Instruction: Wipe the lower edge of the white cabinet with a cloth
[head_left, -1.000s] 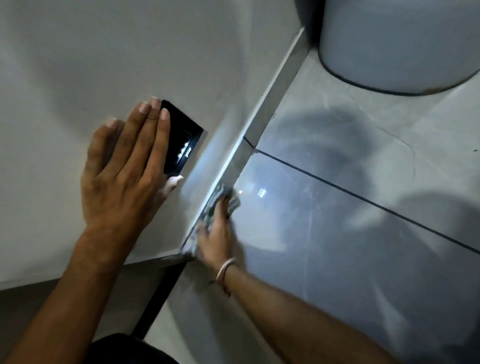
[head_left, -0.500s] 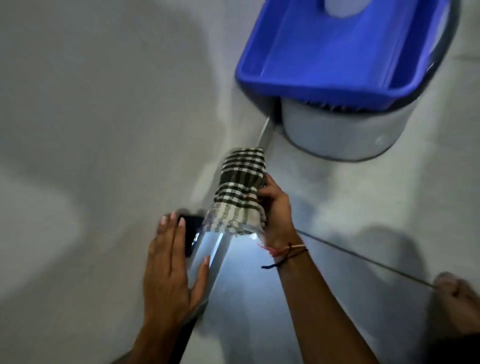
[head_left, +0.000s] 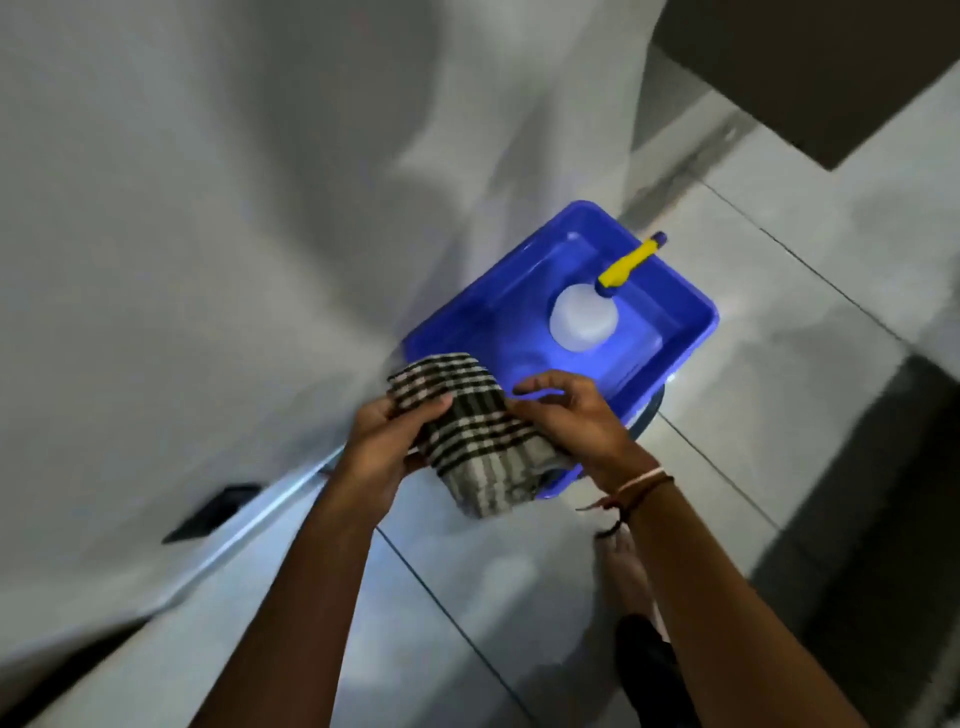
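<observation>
A black-and-white checked cloth (head_left: 475, 434) hangs between both hands above the floor, in front of the blue tub. My left hand (head_left: 384, 441) grips its left edge and my right hand (head_left: 571, 418) grips its right side. The white cabinet (head_left: 182, 260) fills the left of the view. Its lower edge (head_left: 270, 512) runs diagonally from the bottom left up to my hands, lit by a pale light. The cloth is off the edge, held up in the air.
A blue plastic tub (head_left: 685, 332) stands on a grey bucket just beyond my hands, holding a white spray bottle with a yellow nozzle (head_left: 584, 322). A black rectangular device (head_left: 213, 512) sits on the cabinet near its lower edge. Grey tiled floor (head_left: 779, 415) lies to the right.
My left hand left the cabinet face and took hold of the cloth. My right hand lifted the cloth away from the lower edge. The view tilted up, showing the whole tub.
</observation>
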